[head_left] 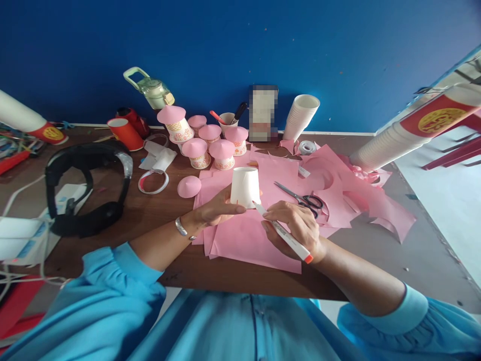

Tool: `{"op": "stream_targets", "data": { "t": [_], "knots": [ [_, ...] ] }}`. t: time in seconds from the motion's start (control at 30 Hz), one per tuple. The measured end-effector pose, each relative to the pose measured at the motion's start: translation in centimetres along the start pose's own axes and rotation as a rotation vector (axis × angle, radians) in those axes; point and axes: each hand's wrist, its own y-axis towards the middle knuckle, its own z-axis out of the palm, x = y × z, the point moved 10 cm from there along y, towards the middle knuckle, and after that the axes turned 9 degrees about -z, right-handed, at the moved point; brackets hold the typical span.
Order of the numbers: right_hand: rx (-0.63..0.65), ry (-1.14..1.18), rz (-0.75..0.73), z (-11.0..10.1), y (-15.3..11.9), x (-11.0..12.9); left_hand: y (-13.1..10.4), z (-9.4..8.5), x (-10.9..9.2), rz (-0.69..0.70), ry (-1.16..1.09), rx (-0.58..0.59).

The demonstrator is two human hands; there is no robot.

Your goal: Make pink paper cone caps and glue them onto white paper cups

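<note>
My left hand [221, 206] grips a white paper cup [245, 186], turned upside down, above the pink paper sheets [244, 238]. The thumb lies along the near side of the cup, low down by its rim. A white marker pen [286, 234] with an orange end is in my right hand [296, 225]. Its tip is at the cup's lower right edge; whether it touches cannot be made out. Decorated cups with pink cone tops [221, 150] stand in a group beyond the cup, and one loose pink cone [189, 186] lies left of it.
Black-handled scissors [300, 198] lie right of the cup, beside pink paper scraps [349, 193]. Stacked white cups [302, 118] stand by the blue wall. A tape roll [153, 182], a black headset-like band [88, 188] and a green bottle [152, 90] are on the left.
</note>
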Motion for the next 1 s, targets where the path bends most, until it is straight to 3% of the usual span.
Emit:
{"op": "stream_targets", "data": {
  "t": [1.0],
  "knots": [
    [0.055, 0.027, 0.045, 0.47, 0.35, -0.15, 0.05, -0.26, 0.31, -0.035, 0.01, -0.024]
  ]
}}
